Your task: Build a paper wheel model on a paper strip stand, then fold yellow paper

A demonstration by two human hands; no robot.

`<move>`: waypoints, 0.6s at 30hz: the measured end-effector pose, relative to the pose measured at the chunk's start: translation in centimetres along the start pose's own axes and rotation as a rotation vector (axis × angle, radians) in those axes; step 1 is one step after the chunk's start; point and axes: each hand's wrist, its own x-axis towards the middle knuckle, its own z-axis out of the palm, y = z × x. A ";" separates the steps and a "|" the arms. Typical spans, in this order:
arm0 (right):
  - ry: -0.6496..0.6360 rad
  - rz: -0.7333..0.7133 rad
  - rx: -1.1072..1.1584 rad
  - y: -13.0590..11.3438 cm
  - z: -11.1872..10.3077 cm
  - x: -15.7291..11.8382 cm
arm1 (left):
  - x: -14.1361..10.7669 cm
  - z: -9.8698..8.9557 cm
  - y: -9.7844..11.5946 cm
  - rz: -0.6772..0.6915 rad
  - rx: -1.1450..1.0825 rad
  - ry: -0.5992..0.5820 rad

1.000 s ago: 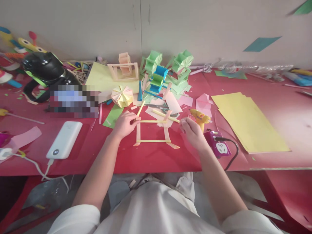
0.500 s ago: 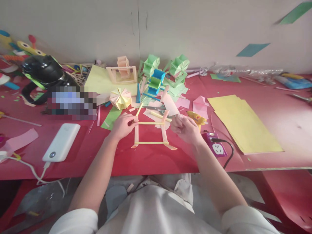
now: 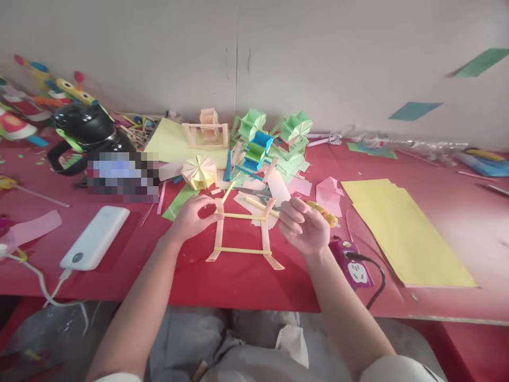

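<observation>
A small frame of rolled paper strips (image 3: 243, 251), pale pink uprights joined by two yellow crossbars, rests on the red table. My left hand (image 3: 195, 216) pinches its upper left corner, thumb at the end of the upper crossbar. Beside the frame's right side, my right hand (image 3: 304, 225) is raised with fingers curled inward and palm partly showing; whatever lies inside the curl is hidden. Just behind the frame are a yellow rolled paper stick (image 3: 258, 205), scissors (image 3: 254, 191) partly covered by paper scraps, and a yellow glue gun (image 3: 326, 215) partly behind my right hand.
Folded green paper wheels (image 3: 296, 127), a blue-green one (image 3: 256, 151) and a cream one (image 3: 199, 172) stand at the back. A purple power socket (image 3: 353, 263) and yellow sheets (image 3: 409, 233) lie right. Left are a white power bank (image 3: 95, 237) and a black bottle (image 3: 85, 127).
My right hand has turned from a knuckles-up fist to show more of its palm, fingers still curled. My left hand keeps its pinch on the frame. The head view has shifted slightly.
</observation>
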 end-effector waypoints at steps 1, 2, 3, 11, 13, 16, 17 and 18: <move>0.003 0.002 0.009 -0.1 0.1 0.1 | 0.0 0.0 -0.1 0.003 0.004 0.011; 0.008 -0.002 0.008 -0.2 0.1 0.3 | -0.1 0.0 -0.1 0.008 0.009 0.016; 0.022 -0.012 -0.005 -0.3 0.1 0.5 | -0.1 0.0 -0.2 0.014 0.011 0.015; 0.354 -0.116 -0.507 1.2 -1.0 1.4 | -0.2 0.1 0.4 0.014 0.043 0.021; 0.369 -0.131 -0.638 1.7 -1.4 1.3 | -0.3 0.2 0.4 -0.012 0.040 0.047; 0.361 -0.145 -0.715 1.9 -2.0 1.1 | -0.3 0.3 0.5 -0.025 0.028 0.048; 0.360 -0.153 -0.722 1.8 -2.1 1.0 | -0.3 0.3 0.5 -0.024 0.025 0.045; 0.360 -0.158 -0.728 1.8 -2.3 0.9 | -0.2 0.3 0.5 -0.021 0.022 0.043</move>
